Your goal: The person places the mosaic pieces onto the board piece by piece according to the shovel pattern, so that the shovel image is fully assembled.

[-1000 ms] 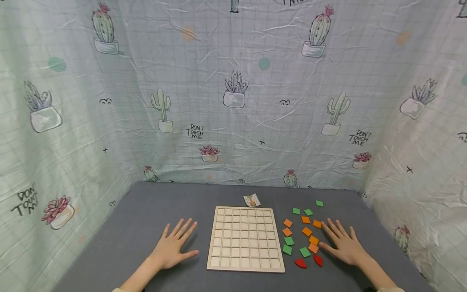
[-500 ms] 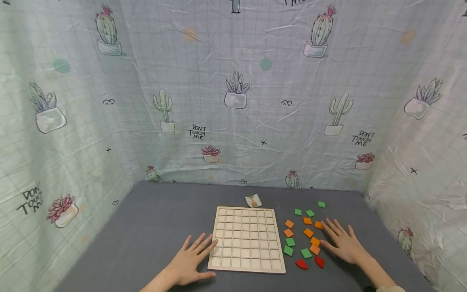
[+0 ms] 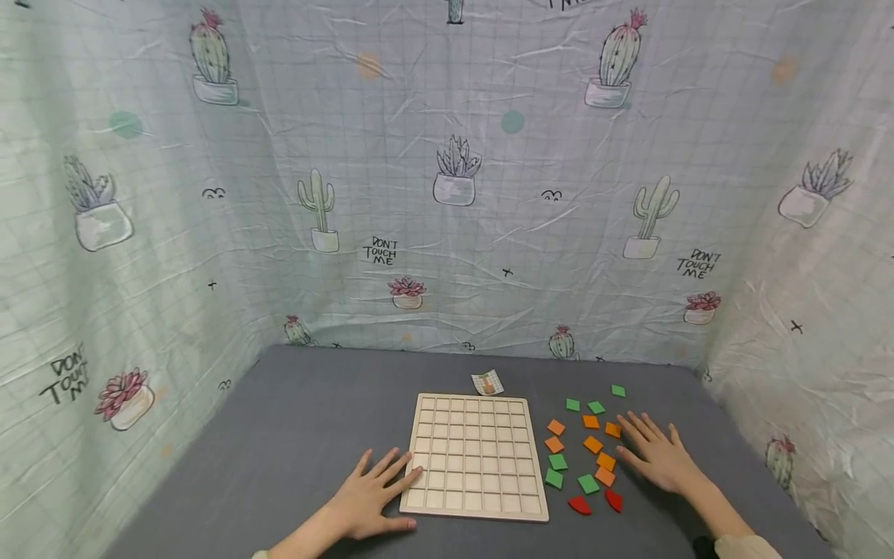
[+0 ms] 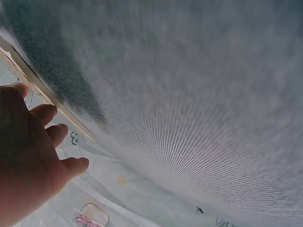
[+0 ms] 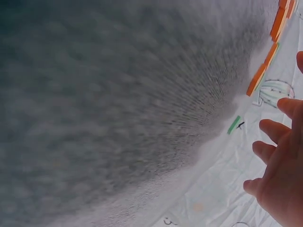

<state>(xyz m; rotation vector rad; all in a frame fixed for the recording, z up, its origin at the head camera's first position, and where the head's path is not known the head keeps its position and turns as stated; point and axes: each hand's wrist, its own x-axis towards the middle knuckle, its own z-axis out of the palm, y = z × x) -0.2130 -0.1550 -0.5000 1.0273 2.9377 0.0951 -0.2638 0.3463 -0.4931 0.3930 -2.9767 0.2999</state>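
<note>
The pieces [image 3: 594, 445] are orange, green or red, the board [image 3: 473, 464] gridded beige.

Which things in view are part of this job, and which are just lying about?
Part of the job, by the look of it:
wooden grid board, left hand at its edge
orange tiles, right hand beside them
green tiles
red pieces
printed card, perhaps a guide

Just surroundings:
grey table
cactus-print cloth

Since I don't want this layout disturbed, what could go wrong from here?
The left hand extends over the left edge of the grid board, so a push might skew it. The right hand is close beside the loose orange tiles; a careless sweep could scatter them.
</note>
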